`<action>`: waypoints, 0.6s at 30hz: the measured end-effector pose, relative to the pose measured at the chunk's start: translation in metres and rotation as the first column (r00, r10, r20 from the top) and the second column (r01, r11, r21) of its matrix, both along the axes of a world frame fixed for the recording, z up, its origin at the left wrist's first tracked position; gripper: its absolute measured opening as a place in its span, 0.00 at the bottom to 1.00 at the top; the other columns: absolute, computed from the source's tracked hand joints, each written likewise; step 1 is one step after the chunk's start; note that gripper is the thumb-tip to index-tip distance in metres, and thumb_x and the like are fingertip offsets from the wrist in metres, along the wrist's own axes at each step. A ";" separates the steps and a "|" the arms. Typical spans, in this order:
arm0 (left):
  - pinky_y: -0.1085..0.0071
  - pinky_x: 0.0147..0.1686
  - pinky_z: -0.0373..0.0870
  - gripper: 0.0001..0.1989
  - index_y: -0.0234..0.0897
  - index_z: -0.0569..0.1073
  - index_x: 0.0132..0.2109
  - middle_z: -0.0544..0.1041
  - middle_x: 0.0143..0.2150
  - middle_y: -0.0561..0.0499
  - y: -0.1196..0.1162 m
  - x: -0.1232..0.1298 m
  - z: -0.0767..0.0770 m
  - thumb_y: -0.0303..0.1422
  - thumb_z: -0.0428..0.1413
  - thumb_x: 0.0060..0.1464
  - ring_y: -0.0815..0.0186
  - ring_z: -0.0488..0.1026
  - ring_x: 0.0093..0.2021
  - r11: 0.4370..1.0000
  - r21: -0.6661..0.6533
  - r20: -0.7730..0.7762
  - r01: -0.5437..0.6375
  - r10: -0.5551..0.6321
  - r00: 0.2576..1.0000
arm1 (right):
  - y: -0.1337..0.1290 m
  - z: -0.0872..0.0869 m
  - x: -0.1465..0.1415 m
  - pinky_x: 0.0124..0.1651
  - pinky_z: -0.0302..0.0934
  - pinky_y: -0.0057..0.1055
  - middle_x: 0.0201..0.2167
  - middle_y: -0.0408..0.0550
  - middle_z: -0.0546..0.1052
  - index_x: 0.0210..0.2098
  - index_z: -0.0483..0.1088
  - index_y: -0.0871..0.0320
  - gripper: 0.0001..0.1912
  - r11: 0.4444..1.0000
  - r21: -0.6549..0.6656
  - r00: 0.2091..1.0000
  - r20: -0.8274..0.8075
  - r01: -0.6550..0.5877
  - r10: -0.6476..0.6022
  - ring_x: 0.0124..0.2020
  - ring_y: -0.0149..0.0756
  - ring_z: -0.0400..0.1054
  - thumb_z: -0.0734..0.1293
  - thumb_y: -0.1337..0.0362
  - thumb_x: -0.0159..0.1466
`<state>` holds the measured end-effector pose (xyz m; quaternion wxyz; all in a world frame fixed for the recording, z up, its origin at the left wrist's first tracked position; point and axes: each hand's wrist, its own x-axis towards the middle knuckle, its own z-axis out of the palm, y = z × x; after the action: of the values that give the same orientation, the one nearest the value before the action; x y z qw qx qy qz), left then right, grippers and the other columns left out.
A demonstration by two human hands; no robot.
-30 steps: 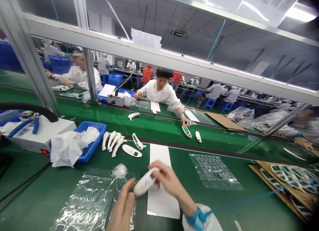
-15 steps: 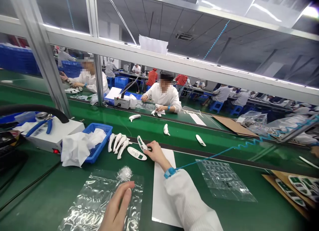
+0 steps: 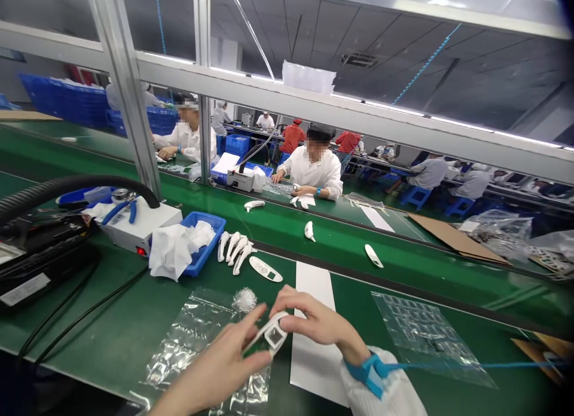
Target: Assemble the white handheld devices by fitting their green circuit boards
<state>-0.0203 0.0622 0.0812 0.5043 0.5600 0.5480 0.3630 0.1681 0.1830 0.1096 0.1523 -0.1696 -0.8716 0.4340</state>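
A white oval plastic cover [image 3: 275, 335] with a square window is gripped between the thumb and fingers of my right hand [image 3: 309, 320]. My left hand [image 3: 228, 359] is at the cover's left side, thumb and fingers spread around it; whether it touches the cover is unclear. Beneath the hands lie a clear plastic sheet [image 3: 179, 332] and a white paper strip [image 3: 314, 368]. A small clear heap [image 3: 245, 299] sits above my left hand. Another white oval cover [image 3: 266, 269] lies beyond, beside several curved white housings [image 3: 234, 248].
At the left are a blue tray [image 3: 208, 248] with white cloths, a white box [image 3: 147, 225] bearing blue-handled pliers, and black cables. A clear pocketed sheet [image 3: 426, 326] lies right. White parts rest on the green belt [image 3: 332, 239]. A person [image 3: 314, 165] sits across it.
My right hand has lifted the white cover from beside the housings and brought it nearer. My left hand has moved up to it. The camera view has turned left.
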 end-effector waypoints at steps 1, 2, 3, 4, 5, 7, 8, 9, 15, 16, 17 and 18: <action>0.60 0.41 0.72 0.29 0.42 0.60 0.63 0.76 0.38 0.48 -0.001 0.004 -0.001 0.38 0.55 0.55 0.56 0.75 0.38 0.994 -0.071 0.149 0.081 -0.069 0.986 | -0.011 -0.002 -0.001 0.47 0.59 0.35 0.37 0.46 0.74 0.43 0.75 0.52 0.12 0.999 -0.041 0.999 -0.047 0.020 -0.022 0.40 0.38 0.65 0.62 0.57 0.66; 0.64 0.35 0.73 0.26 0.40 0.63 0.60 0.74 0.31 0.52 -0.001 0.008 -0.004 0.38 0.54 0.55 0.61 0.73 0.29 0.986 -0.112 0.281 0.121 -0.085 0.956 | -0.021 -0.006 -0.003 0.48 0.58 0.36 0.39 0.47 0.73 0.45 0.74 0.52 0.12 0.992 -0.068 0.988 -0.103 0.106 -0.113 0.42 0.39 0.65 0.62 0.57 0.66; 0.67 0.30 0.73 0.23 0.38 0.65 0.57 0.70 0.28 0.55 -0.002 0.012 -0.009 0.39 0.53 0.55 0.66 0.70 0.24 0.985 -0.132 0.373 0.110 -0.054 0.926 | -0.030 -0.011 -0.005 0.49 0.58 0.36 0.41 0.48 0.72 0.45 0.73 0.52 0.11 0.969 -0.089 0.956 -0.164 0.231 -0.243 0.45 0.40 0.64 0.62 0.58 0.66; 0.69 0.26 0.71 0.22 0.37 0.65 0.55 0.68 0.28 0.56 -0.002 0.015 -0.015 0.41 0.52 0.56 0.68 0.67 0.21 0.988 -0.142 0.416 0.059 0.005 0.909 | -0.040 -0.018 -0.007 0.49 0.57 0.36 0.41 0.48 0.71 0.43 0.73 0.52 0.10 0.925 -0.112 0.899 -0.220 0.363 -0.379 0.45 0.40 0.64 0.63 0.59 0.66; 0.71 0.24 0.69 0.21 0.37 0.63 0.54 0.68 0.29 0.56 -0.003 0.018 -0.021 0.42 0.52 0.56 0.69 0.65 0.21 0.989 -0.144 0.410 -0.019 0.078 0.909 | -0.049 -0.026 -0.010 0.48 0.57 0.35 0.39 0.48 0.70 0.41 0.73 0.52 0.08 0.870 -0.142 0.830 -0.261 0.473 -0.493 0.44 0.40 0.64 0.63 0.60 0.66; 0.73 0.24 0.66 0.20 0.39 0.61 0.53 0.69 0.31 0.54 -0.005 0.022 -0.033 0.43 0.50 0.58 0.68 0.65 0.23 0.982 -0.103 0.308 -0.161 0.185 0.933 | -0.066 -0.039 -0.018 0.43 0.58 0.33 0.34 0.46 0.68 0.35 0.72 0.53 0.07 0.795 -0.227 0.749 -0.268 0.562 -0.606 0.39 0.38 0.64 0.64 0.60 0.65; 0.72 0.26 0.67 0.19 0.39 0.60 0.54 0.70 0.32 0.53 -0.007 0.022 -0.037 0.43 0.49 0.59 0.66 0.67 0.26 0.976 -0.069 0.244 -0.207 0.218 0.945 | -0.074 -0.044 -0.023 0.41 0.58 0.32 0.32 0.45 0.67 0.33 0.72 0.54 0.07 0.780 -0.277 0.745 -0.241 0.562 -0.622 0.37 0.37 0.63 0.64 0.60 0.64; 0.70 0.31 0.68 0.19 0.39 0.59 0.55 0.71 0.34 0.51 -0.009 0.023 -0.041 0.42 0.47 0.60 0.64 0.70 0.30 0.970 -0.038 0.185 -0.238 0.241 0.953 | -0.080 -0.049 -0.028 0.40 0.58 0.31 0.31 0.44 0.67 0.31 0.72 0.55 0.07 0.765 -0.323 0.746 -0.210 0.557 -0.631 0.35 0.37 0.63 0.65 0.60 0.64; 0.60 0.52 0.63 0.23 0.37 0.51 0.63 0.68 0.56 0.36 -0.023 0.029 -0.048 0.36 0.41 0.63 0.54 0.66 0.55 0.957 0.083 0.050 -0.279 0.276 0.960 | -0.103 -0.064 -0.055 0.37 0.56 0.29 0.28 0.42 0.64 0.26 0.69 0.57 0.12 0.621 -0.568 0.664 -0.166 0.540 -0.729 0.32 0.34 0.59 0.68 0.55 0.60; 0.60 0.52 0.63 0.23 0.37 0.51 0.63 0.68 0.56 0.36 -0.024 0.029 -0.048 0.36 0.40 0.63 0.54 0.67 0.55 0.950 0.106 0.049 -0.293 0.290 0.956 | -0.105 -0.063 -0.056 0.37 0.56 0.29 0.28 0.42 0.63 0.26 0.68 0.57 0.13 0.603 -0.614 0.657 -0.174 0.510 -0.734 0.31 0.34 0.59 0.68 0.54 0.60; 0.61 0.50 0.63 0.22 0.37 0.52 0.62 0.69 0.55 0.37 -0.025 0.027 -0.047 0.35 0.40 0.63 0.54 0.68 0.53 0.943 0.125 0.054 -0.308 0.303 0.951 | -0.106 -0.061 -0.056 0.37 0.56 0.29 0.28 0.42 0.63 0.25 0.67 0.57 0.14 0.589 -0.651 0.652 -0.186 0.479 -0.735 0.31 0.33 0.58 0.68 0.54 0.60; 0.63 0.47 0.65 0.21 0.38 0.54 0.62 0.72 0.51 0.39 -0.026 0.023 -0.047 0.36 0.41 0.63 0.56 0.70 0.49 0.935 0.130 0.064 -0.329 0.323 0.944 | -0.106 -0.058 -0.055 0.36 0.56 0.29 0.28 0.42 0.62 0.25 0.66 0.57 0.15 0.585 -0.672 0.649 -0.202 0.454 -0.734 0.31 0.33 0.58 0.68 0.54 0.60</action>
<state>0.0028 0.0360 0.0340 0.4083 0.4876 0.5957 0.4905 0.1132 0.0774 0.0515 0.4371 -0.3895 -0.5248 0.6179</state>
